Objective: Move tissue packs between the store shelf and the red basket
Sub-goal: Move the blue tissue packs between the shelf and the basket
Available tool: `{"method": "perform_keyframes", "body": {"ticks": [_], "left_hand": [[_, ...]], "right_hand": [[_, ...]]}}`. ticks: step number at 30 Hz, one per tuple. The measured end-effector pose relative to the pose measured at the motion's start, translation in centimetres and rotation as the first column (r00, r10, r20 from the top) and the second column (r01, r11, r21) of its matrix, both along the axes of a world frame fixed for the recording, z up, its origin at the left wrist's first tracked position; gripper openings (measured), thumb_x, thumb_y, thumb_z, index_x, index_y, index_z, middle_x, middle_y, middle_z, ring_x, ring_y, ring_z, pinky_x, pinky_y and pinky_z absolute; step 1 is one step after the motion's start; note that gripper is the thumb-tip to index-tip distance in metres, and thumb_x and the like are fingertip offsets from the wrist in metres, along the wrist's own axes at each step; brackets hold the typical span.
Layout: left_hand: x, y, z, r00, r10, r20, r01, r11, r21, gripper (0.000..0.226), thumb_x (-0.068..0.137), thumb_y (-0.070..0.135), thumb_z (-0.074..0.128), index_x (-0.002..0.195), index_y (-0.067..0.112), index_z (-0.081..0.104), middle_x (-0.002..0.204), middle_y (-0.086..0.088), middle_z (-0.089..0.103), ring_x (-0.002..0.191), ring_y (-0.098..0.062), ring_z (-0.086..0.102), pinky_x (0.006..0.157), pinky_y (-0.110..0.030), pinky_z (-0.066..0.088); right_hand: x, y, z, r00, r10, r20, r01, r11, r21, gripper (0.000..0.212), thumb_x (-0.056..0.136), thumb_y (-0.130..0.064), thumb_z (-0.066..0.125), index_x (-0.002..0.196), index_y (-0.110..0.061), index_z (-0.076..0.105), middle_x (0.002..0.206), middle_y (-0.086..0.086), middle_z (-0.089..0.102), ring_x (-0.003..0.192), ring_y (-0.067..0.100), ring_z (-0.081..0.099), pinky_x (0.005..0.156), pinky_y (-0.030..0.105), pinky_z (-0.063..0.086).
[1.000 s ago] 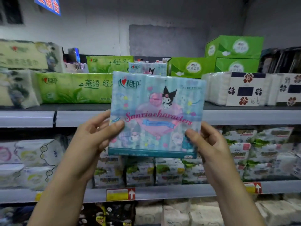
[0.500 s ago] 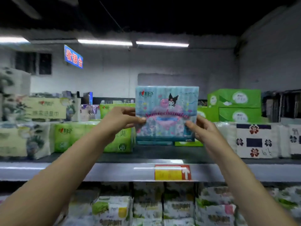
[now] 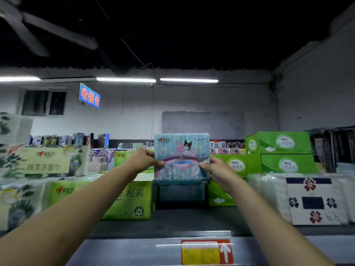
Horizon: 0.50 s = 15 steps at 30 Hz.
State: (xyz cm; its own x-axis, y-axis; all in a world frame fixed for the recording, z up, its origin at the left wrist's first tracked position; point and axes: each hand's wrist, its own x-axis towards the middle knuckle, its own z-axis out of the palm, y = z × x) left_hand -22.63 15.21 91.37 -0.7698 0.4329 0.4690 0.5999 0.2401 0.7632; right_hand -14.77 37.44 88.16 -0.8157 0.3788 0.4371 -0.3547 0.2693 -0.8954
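The left arm and right arm are bare along all the length that shows, from the lower edge up to the wrists. The left hand and right hand are bare as well. Nails and finer marks are too blurred to tell.

The tissue pack is wrapped in thin printed plastic film, glossy, with faint vertical ridges that catch the light. The shelf has a smooth grey front edge that looks like painted metal with a soft sheen, and its top is dark and matt. The price label on that front edge is glossy. The green packs at the left wear shiny, slightly wrinkled film. The green boxes toward the right look like matt cardboard. The back wall is rough, matt paint.
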Motion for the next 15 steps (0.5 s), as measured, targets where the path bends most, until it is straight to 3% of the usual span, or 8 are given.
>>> {"method": "perform_keyframes", "body": {"ticks": [4,8,10,12,15], "left_hand": [[-1.0,1.0,0.2,1.0,-0.001,-0.013,0.0,1.0,-0.014,0.027,0.078,0.018,0.074,0.095,-0.003,0.072,0.094,-0.013,0.074,0.097,-0.027,0.066,0.08,-0.032,0.048],[-1.9,1.9,0.2,0.998,0.022,-0.055,-0.026,0.998,-0.061,0.019,0.077,0.023,0.075,0.085,0.006,0.075,0.09,-0.009,0.074,0.094,-0.026,0.066,0.075,-0.031,0.047],[-2.7,2.4,0.1,0.997,0.04,-0.071,-0.048,0.993,-0.107,0.014,0.075,0.02,0.078,0.083,0.009,0.076,0.089,-0.009,0.075,0.096,-0.028,0.067,0.084,-0.039,0.052],[-3.5,2.7,-0.4,0.993,0.069,-0.092,-0.082,0.986,-0.146,0.013,0.072,0.02,0.08,0.082,0.012,0.076,0.089,-0.008,0.075,0.095,-0.028,0.068,0.091,-0.043,0.051],[-4.4,3.0,-1.3,0.994,0.091,-0.064,-0.1,0.984,-0.149,0.017,0.075,0.015,0.078,0.089,0.007,0.074,0.084,-0.004,0.073,0.084,-0.019,0.066,0.078,-0.031,0.051]], "right_hand": [[-1.7,0.7,-0.6,0.999,-0.045,0.004,0.045,0.997,-0.056,0.011,0.094,-0.007,0.051,0.095,-0.014,0.059,0.105,0.009,0.067,0.096,0.023,0.064,0.087,0.04,0.052],[-3.1,1.2,-1.9,0.995,-0.089,-0.047,0.085,0.993,-0.077,0.013,0.095,-0.007,0.051,0.094,-0.016,0.059,0.1,0.007,0.067,0.085,0.018,0.063,0.072,0.029,0.052],[-3.3,1.3,-2.2,0.985,-0.133,-0.108,0.131,0.991,-0.031,0.016,0.094,-0.006,0.051,0.095,-0.02,0.059,0.097,0.002,0.067,0.083,0.014,0.063,0.071,0.028,0.052],[-3.5,1.4,-2.2,0.975,-0.163,-0.15,0.171,0.985,0.04,0.018,0.094,-0.007,0.051,0.103,-0.021,0.058,0.099,-0.001,0.066,0.09,0.015,0.064,0.08,0.033,0.054],[-3.9,1.3,-2.6,0.966,-0.226,-0.122,0.245,0.954,0.173,0.013,0.093,-0.012,0.054,0.103,-0.02,0.057,0.099,-0.001,0.065,0.095,0.019,0.063,0.086,0.041,0.054]]}}
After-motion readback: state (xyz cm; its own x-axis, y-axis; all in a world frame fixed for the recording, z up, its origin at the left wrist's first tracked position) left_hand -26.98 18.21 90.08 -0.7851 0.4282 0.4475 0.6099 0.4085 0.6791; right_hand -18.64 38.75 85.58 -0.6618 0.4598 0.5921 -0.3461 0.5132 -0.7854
